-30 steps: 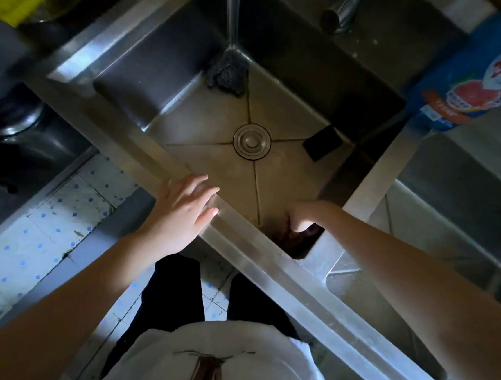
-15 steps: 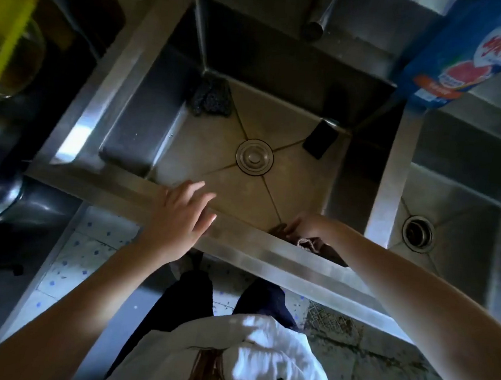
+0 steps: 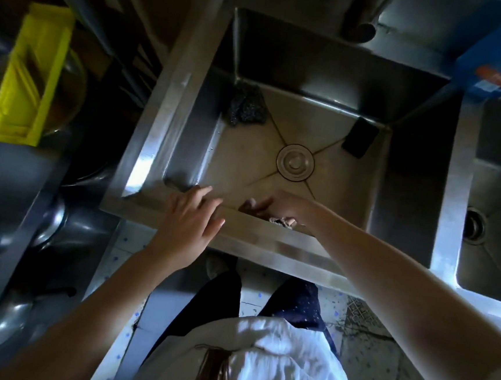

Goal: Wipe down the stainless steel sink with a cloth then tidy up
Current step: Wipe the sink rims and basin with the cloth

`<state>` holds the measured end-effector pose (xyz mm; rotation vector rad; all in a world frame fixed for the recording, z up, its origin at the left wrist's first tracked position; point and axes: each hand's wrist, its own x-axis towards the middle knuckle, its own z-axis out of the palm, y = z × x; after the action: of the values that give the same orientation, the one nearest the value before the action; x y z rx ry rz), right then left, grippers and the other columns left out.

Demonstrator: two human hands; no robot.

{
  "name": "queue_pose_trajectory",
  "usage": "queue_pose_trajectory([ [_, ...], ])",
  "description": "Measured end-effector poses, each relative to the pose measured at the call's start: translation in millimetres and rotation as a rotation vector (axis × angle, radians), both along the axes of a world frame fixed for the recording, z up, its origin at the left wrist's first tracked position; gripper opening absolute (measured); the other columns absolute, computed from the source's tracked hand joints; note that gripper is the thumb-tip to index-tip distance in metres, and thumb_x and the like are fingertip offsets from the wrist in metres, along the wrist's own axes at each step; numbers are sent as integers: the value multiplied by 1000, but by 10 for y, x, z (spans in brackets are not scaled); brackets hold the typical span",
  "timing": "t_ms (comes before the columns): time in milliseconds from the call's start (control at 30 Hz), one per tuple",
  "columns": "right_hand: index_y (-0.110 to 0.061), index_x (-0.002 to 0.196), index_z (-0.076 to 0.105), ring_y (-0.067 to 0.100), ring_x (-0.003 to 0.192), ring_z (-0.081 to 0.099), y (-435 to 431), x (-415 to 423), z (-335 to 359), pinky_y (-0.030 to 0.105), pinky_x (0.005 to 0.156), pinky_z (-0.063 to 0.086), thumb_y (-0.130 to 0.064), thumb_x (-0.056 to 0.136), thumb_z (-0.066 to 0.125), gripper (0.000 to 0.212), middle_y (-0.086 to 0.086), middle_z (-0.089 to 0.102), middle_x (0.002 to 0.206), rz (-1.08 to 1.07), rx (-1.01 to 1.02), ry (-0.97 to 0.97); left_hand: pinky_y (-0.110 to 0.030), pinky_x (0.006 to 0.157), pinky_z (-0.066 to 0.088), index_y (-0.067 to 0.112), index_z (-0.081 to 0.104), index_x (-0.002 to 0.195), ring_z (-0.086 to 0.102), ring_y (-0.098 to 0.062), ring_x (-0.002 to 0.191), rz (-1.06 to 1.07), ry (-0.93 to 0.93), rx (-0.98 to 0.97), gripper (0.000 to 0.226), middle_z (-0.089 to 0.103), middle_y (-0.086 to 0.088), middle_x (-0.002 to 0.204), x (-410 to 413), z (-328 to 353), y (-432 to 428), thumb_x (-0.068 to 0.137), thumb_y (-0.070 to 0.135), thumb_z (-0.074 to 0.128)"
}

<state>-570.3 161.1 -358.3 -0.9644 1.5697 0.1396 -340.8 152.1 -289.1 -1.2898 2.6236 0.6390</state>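
Head view: your right hand presses bunched cloth against sink near wall; left hand spread on near rim. Wiping step; next, sweep toward drain.

Just the one wide-angle cam strapped to my head, pointing almost straight down from close above the square stainless steel sink basin, catching my forearms, white shirt, and the tiled floor below.
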Motion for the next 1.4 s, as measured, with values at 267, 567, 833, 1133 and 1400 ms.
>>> queue_pose_trajectory([
  [267, -30, 84, 70, 11, 64, 55, 186, -99, 20, 22, 58, 43, -30, 92, 61, 12, -9, 62, 70, -48, -50, -59, -45, 97, 32, 15, 58, 120, 51, -31, 117, -77, -2, 28, 42, 49, -9, 135, -77, -74, 29, 90, 40, 43],
  [567, -15, 108, 70, 14, 74, 53, 972, -1185, -61, 20, 68, 41, -20, 94, 57, 19, -3, 63, 84, 66, 110, 182, -47, 101, 25, 20, 55, 127, 45, -28, 123, -104, 15, 27, 42, 45, -7, 139, -511, -140, 289, 94, 41, 40],
  [833, -15, 106, 72, 18, 91, 54, 1042, -1202, -106, 19, 68, 39, -12, 92, 57, 21, 9, 68, 113, 78, 60, 122, -45, 98, 24, 22, 57, 122, 48, -30, 118, -13, 9, -16, 36, 48, -6, 136, -495, -163, 361, 92, 38, 47],
  [1133, -17, 100, 74, 8, 63, 55, 249, -237, -52, 13, 53, 40, -22, 89, 63, 16, -4, 67, 77, -23, -110, -83, -50, 98, 28, 22, 54, 123, 50, -31, 117, -30, -54, -49, 35, 50, -6, 132, -231, -129, 218, 91, 37, 53],
  [1400, -18, 80, 72, 4, 41, 46, 589, -651, -108, 16, 42, 35, -18, 94, 58, 20, -11, 57, 51, -126, 33, -37, -41, 92, 28, 26, 57, 113, 50, -26, 110, -23, 3, -16, 24, 55, 0, 123, -285, -152, 143, 92, 34, 51],
])
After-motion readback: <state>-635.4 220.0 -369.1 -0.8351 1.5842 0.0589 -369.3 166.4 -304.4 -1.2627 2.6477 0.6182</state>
